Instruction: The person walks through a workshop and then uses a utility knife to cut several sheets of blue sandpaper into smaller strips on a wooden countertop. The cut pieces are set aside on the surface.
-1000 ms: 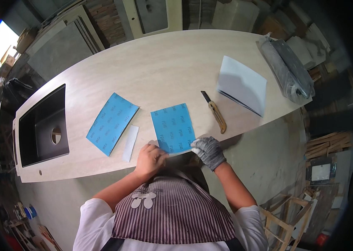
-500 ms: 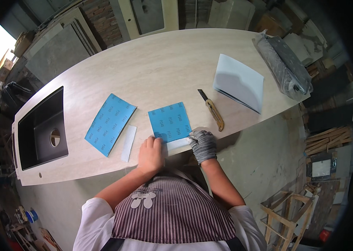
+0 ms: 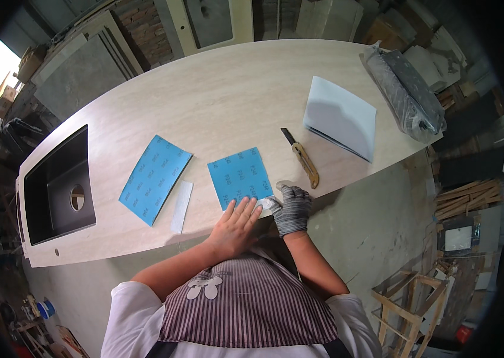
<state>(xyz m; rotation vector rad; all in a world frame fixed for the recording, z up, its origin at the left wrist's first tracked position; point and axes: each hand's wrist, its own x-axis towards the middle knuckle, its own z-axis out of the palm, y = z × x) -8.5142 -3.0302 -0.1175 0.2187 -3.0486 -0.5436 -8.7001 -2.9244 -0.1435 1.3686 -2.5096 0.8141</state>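
Note:
A blue sheet of sandpaper (image 3: 240,173) lies printed side up near the front edge of the pale countertop (image 3: 204,89). Along its lower edge runs a white strip (image 3: 265,204), mostly covered. My bare left hand (image 3: 237,228) rests flat over the strip and the sheet's lower edge, fingers stretched out. At the strip's right end is my right hand (image 3: 293,209) in a grey knit glove, thumb and forefinger apart, thumb side touching the strip's end. Left of these lie a second blue sandpaper sheet (image 3: 155,179) and a loose white strip (image 3: 181,207).
A utility knife (image 3: 303,161) with its blade out lies right of the sheet. Beyond it are folded white paper (image 3: 341,116) and a plastic-wrapped dark object (image 3: 404,95). A black sink (image 3: 55,185) is set into the left end. A wooden frame (image 3: 410,310) stands on the floor.
My left hand has gone from curled fingers at the strip to lying flat over it, further right. My right hand's fingers have spread. The sandpaper has turned slightly.

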